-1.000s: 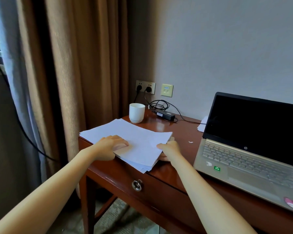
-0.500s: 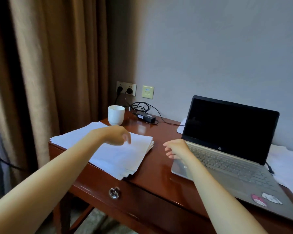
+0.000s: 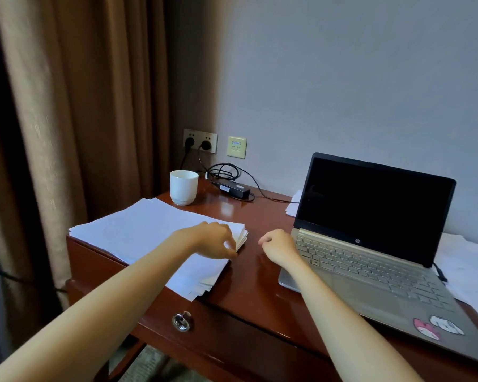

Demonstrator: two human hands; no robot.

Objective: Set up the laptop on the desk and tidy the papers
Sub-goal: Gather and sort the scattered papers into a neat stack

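A stack of white papers (image 3: 149, 232) lies on the left end of the wooden desk (image 3: 249, 282), its sheets slightly fanned at the near corner. My left hand (image 3: 213, 241) is over the stack's right edge, its loosely curled fingertips touching the edge there. My right hand (image 3: 279, 246) hovers loosely curled over bare desk between the stack and the laptop, holding nothing. The gold laptop (image 3: 370, 260) stands open on the right with a dark screen and stickers on its palm rest. More loose papers (image 3: 469, 274) lie to the right of the laptop, and a few sheets (image 3: 292, 208) show behind its left side.
A white cup (image 3: 184, 187) stands behind the stack near the wall. A black power adapter (image 3: 233, 188) with coiled cable lies beside it, plugged into the wall sockets (image 3: 200, 140). Brown curtains (image 3: 80, 119) hang at the left. The desk drawer has a metal ring pull (image 3: 181, 322).
Both hands left the paper stack. My left hand lifted and moved right to the stack's right edge. My right hand moved right towards the laptop. The view shifted right.
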